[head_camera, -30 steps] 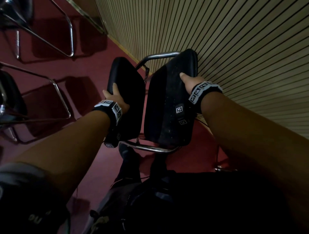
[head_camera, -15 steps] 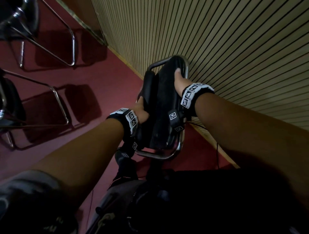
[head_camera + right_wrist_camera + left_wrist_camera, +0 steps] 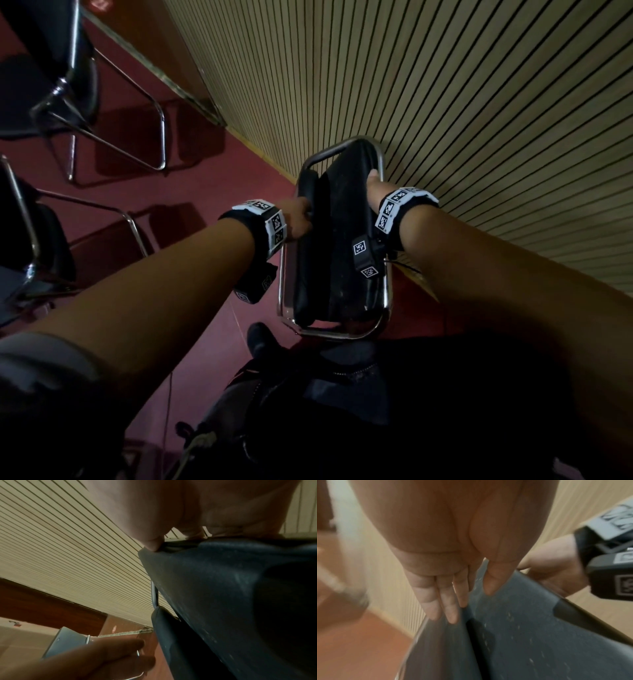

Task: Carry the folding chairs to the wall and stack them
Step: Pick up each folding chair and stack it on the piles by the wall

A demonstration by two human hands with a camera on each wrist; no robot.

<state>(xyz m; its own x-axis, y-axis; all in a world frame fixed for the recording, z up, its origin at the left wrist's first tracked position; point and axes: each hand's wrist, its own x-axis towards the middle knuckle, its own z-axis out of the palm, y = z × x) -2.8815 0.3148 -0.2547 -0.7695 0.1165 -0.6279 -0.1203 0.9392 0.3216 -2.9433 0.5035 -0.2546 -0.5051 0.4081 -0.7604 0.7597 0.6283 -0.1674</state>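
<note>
Two hands, left hand [image 3: 297, 219] and right hand [image 3: 376, 189], clamp the folded chair [image 3: 337, 240] beside the wall [image 3: 445, 102]; next, probably lean it there.

Three folding chairs show in the head view. One folded black-padded chair with a chrome tube frame [image 3: 337, 240] sits at the centre of the frame. Two more black chairs with chrome tube legs stand unfolded at the left edge, one at the upper left [image 3: 68, 65] and one at the middle left [image 3: 30, 246]. Two hands are in view, a left hand [image 3: 296, 219] and a right hand [image 3: 375, 186]. Two marker-printed wristbands, one per wrist. One slatted beige wall [image 3: 445, 85], upper right. One dark red floor [image 3: 191, 192].
</note>
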